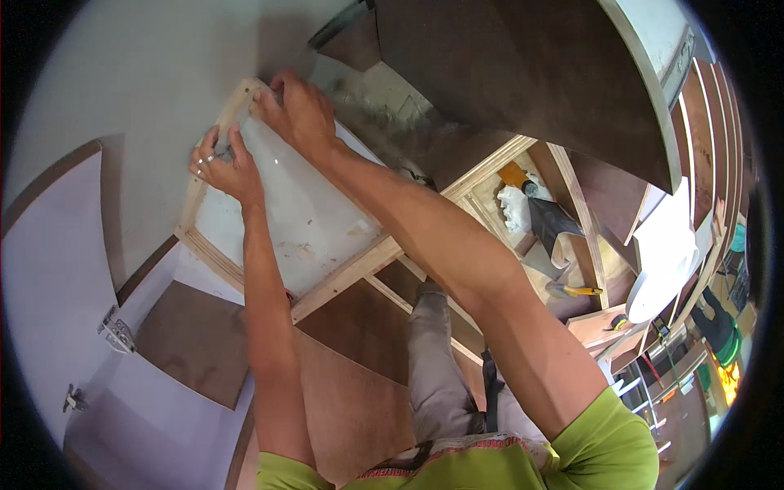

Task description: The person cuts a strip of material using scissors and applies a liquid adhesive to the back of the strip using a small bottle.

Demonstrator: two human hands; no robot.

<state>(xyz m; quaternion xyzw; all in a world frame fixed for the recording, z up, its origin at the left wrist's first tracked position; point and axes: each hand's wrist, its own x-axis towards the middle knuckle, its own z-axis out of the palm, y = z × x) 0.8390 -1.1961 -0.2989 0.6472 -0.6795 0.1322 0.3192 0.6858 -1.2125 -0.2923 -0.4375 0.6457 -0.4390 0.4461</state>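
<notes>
Dark brown panel [523,73]: biggest item in view; its top runs past your picture's edge. White cabinet [61,220], your left: lower end lost in the black rim.

Light wooden frame [343,279]: ahead of you, by the grey wall [163,73], around a pale smudged surface [302,212]. Your right forearm crosses its right part, your left forearm its lower left; joints there hidden.

Open compartment [584,220], right: contents overlap, partly unidentifiable.

Your right hand [298,114]: at the frame's top corner, fingers bent, thumb near the corner. Fingertips partly hidden behind the knuckles; cannot tell whether they clamp.

Your left hand [224,170]: thumb and fingers apart, astride the left strip [193,200]. Whether they press or merely touch: cannot tell.

Yellow-handled tool [581,291]: in the compartment; working end indistinct. Ring [210,158]: on a left finger, detail too small.
</notes>
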